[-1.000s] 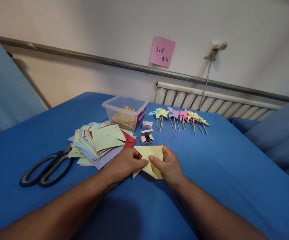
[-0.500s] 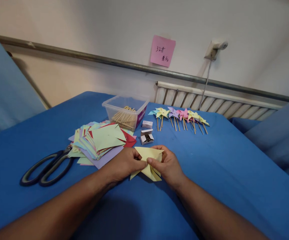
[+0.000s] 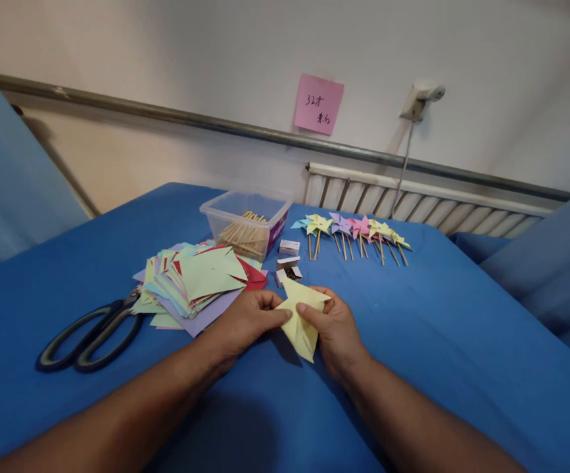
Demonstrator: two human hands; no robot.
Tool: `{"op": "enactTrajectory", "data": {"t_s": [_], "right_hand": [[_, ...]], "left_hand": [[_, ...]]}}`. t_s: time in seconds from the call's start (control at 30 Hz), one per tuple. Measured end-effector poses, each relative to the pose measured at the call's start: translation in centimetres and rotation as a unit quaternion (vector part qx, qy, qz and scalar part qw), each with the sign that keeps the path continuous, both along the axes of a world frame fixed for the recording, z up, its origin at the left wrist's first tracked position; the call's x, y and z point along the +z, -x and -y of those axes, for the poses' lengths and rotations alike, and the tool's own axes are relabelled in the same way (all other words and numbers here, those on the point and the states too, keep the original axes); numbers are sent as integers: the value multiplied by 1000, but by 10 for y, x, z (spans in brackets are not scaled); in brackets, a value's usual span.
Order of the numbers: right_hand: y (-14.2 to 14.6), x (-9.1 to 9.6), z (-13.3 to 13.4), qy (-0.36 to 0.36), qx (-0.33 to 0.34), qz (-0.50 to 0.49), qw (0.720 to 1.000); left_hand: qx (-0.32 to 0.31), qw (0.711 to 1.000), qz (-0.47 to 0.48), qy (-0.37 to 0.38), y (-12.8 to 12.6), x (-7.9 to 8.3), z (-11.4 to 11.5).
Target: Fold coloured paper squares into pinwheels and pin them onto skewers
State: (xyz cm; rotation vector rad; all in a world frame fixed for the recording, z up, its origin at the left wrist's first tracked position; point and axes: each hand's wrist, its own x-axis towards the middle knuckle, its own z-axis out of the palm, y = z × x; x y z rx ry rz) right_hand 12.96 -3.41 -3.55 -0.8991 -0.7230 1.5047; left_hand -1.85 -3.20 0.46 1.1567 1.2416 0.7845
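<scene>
A yellow paper pinwheel, partly folded, is held above the blue cloth between both hands. My left hand pinches its left side, thumb on top and fingers underneath. My right hand grips the right side, its thumb pressed near the middle of the paper. One pointed corner sticks up toward the small boxes, and another points down toward me. The fingers under the paper are hidden. Just behind the pinwheel stands an open small box with dark bits inside; a closed small box lies beyond it.
Left of my hands lies a pile of coloured paper sheets, with large scissors beside it. A clear plastic tub holds wooden sticks. Several finished pinwheels on sticks lie at the back right, before a radiator.
The yellow paper has been turned and folded further, with one corner now pointing up and another down. Both hands stay on it, and the right thumb has shifted slightly right and up.
</scene>
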Motion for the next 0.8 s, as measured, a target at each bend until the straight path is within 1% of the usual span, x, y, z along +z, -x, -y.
{"op": "enactTrajectory", "data": {"t_s": [0.07, 0.13, 0.2, 0.3, 0.43, 0.5, 0.63, 0.8], "right_hand": [[1, -1, -2, 5, -38, -35, 999], [1, -2, -5, 10, -69, -52, 996], [2, -3, -7, 14, -96, -59, 994], [5, -5, -9, 7, -132, -48, 990], [9, -6, -8, -9, -155, -11, 988], [10, -6, -6, -12, -154, -2, 988], [11, -4, -2, -7, -135, -16, 991], [11, -2, 0, 0, -103, -44, 994]], "left_hand": [[22, 996, 82, 32, -3, -1, 1], [40, 983, 162, 70, -7, -2, 4], [55, 968, 223, 102, -13, -3, 7], [60, 951, 283, 106, -23, -5, 10], [42, 950, 298, 85, -31, -9, 11], [46, 950, 300, 79, -31, -10, 11], [77, 948, 302, 70, -29, -11, 11], [96, 951, 284, 73, -29, -12, 11]]}}
